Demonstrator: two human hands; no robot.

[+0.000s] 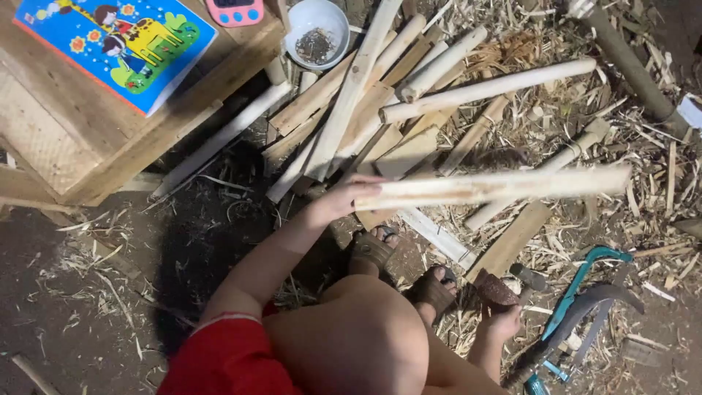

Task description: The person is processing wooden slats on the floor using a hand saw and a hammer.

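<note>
left hand lifts a split bamboo slat, right hand on a dark wooden handle

left hand (344,199): fingers curled round one end of a long pale bamboo slat (497,186). the slat is held off the ground, roughly level, running out to the right above the litter. it looks motion-blurred, so its edges are soft.

right hand (503,322): closed round the lower part of a dark wooden handle (495,290), whose rounded top sticks out above the fist. what the handle belongs to cannot be told; the rest is hidden by the hand and knee.

below the slat: a heap of cut bamboo pieces (380,95), some round, some split flat, lying crosswise on each other (mostly slanting up to the right). the ground (95,292) around is dark earth strewn with shavings (643,161) and splinters, thickest at the right.

feet: two brown sandals (398,267) show between the hands, just under the held end of the slat.

right of the right hand: a teal-framed saw (581,281) and a curved dark blade (585,311) lie together on the ground, near but apart from the hand.

upper left: a wooden crate (110,139) with a colourful picture book (121,36) on top and a pink gadget (234,11) at its far edge. just beside the crate, a white bowl (316,29) with dark bits inside.
</note>
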